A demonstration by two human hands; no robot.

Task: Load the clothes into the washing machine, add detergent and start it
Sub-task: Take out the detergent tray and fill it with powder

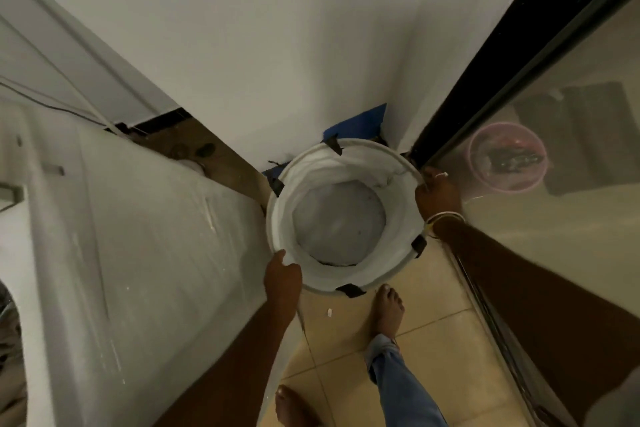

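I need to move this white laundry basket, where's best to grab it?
Grip the stiff top rim of the laundry basket from opposite sides, as the left hand and right hand do; its fabric walls look soft and would probably sag.

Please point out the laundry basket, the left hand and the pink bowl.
laundry basket [346, 152]: head view, far rim.
left hand [282, 279]: head view, back of hand, on near rim.
pink bowl [507, 156]: head view, inside, behind the glass.

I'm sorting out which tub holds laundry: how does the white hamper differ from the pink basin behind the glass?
The hamper is white, deep and empty; both hands grip its rim, left hand, right hand. The basin is pink, see-through and untouched, behind the glass, with dark items inside. Both are round and open-topped.
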